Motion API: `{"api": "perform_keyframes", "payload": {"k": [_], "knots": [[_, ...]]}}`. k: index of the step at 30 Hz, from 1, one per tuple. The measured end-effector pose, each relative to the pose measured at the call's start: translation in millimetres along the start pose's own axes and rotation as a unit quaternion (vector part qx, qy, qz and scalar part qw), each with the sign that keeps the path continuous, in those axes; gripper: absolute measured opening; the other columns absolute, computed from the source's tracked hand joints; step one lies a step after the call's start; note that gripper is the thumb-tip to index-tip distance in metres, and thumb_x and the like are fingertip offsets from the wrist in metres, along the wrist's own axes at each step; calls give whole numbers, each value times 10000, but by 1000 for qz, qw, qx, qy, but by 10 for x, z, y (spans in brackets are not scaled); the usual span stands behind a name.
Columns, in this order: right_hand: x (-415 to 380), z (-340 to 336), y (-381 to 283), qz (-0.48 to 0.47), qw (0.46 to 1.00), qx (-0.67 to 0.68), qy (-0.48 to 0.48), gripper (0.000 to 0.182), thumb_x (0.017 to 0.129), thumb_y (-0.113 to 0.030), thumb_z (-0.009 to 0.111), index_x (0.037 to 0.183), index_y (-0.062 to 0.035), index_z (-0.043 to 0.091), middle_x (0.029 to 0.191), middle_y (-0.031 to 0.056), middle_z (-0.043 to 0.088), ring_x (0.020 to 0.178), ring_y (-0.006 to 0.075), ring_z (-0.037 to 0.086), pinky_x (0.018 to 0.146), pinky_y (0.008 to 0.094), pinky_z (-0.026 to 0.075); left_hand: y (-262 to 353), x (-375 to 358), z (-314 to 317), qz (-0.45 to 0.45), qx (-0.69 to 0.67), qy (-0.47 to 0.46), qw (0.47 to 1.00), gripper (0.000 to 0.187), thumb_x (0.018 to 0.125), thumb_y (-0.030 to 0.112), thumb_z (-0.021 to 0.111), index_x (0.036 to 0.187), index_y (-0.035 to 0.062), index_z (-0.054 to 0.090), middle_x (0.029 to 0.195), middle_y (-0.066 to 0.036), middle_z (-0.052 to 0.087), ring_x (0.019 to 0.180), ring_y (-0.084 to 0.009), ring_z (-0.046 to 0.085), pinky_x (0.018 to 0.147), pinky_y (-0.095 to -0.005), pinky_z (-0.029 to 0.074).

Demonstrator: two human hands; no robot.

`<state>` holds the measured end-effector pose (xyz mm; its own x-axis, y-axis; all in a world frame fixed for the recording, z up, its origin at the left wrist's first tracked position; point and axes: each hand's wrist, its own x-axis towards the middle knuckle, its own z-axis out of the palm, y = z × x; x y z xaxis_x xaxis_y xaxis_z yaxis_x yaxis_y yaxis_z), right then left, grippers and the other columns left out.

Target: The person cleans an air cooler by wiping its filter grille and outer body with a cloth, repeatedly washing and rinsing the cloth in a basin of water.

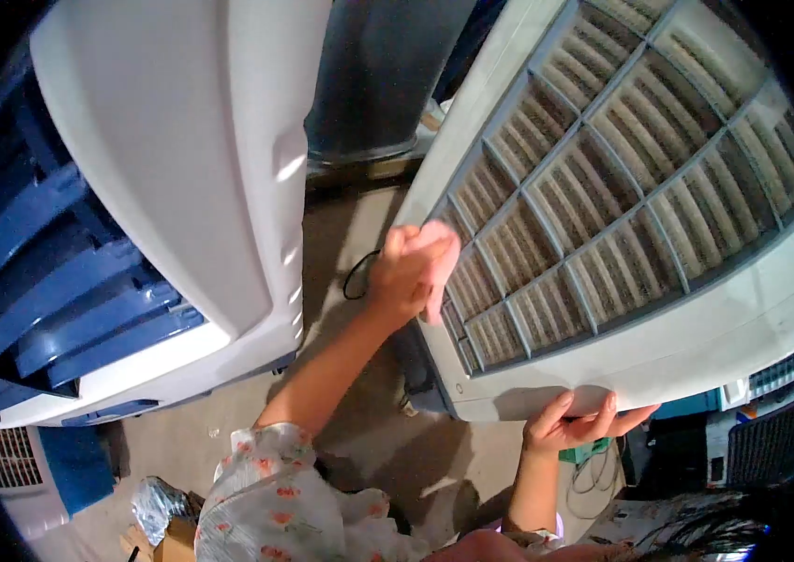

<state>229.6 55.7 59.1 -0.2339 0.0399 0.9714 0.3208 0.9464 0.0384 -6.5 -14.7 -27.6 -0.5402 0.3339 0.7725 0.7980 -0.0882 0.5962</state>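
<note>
My left hand (408, 273) is closed around a pink cloth (441, 272), beside the left edge of a white panel (697, 351) with a grey grille. The cloth touches or nearly touches the frame; blur hides the exact contact. Behind the grille's bars are brownish, dusty-looking slats (584, 187). At the panel's lower edge, my right hand (584, 421) has its fingers spread, with the fingertips against the white rim. The panel is slanted in view.
A large white housing (163, 122) with blue louvres (88, 272) stands on the left. Behind is a dark upright object (378, 84). On the floor lie clear plastic wrap (161, 506) and a cable (593, 478). Another grilled unit (17, 468) is at lower left.
</note>
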Motion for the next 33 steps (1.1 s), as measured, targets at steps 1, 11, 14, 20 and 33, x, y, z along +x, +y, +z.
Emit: {"api": "perform_keyframes", "payload": {"k": [1,11,14,20,33], "knots": [[-8,14,0,0,1000,9,4,487,822,-91,496,1260,-129,287,1401,257,8,1277,446,136,996,535,238,-19,-33,-44,4,22,-19,1000,501,640,73,564,1115,229,586,1064,-161,466,929,-341,518,740,-387,464],[6,0,16,-17,1000,9,-4,521,803,-53,495,1270,-130,276,1400,260,8,1272,435,154,993,507,260,267,257,-101,14,242,-74,967,455,654,116,587,1100,200,558,1079,-116,463,921,-324,518,784,-390,454],[-22,2,-16,-6,1000,16,-10,530,795,-30,502,1267,-106,275,1375,251,73,1241,417,216,982,490,281,-68,27,-35,-20,160,-45,986,441,667,150,596,1103,192,554,1097,-131,447,925,-333,519,771,-398,453],[1,7,-35,-1,1000,8,11,515,797,-21,505,1256,-76,279,1330,227,162,1187,386,295,960,469,311,-85,58,128,76,-21,13,997,413,675,126,580,1086,166,567,1077,-172,454,938,-356,515,762,-409,448],[78,-14,-16,-31,999,22,-3,452,836,-107,459,1267,-137,325,1407,264,10,1293,449,107,1010,519,218,540,754,-161,91,93,63,989,494,611,41,612,1090,155,581,1067,-144,470,963,-334,501,810,-395,442]]}}
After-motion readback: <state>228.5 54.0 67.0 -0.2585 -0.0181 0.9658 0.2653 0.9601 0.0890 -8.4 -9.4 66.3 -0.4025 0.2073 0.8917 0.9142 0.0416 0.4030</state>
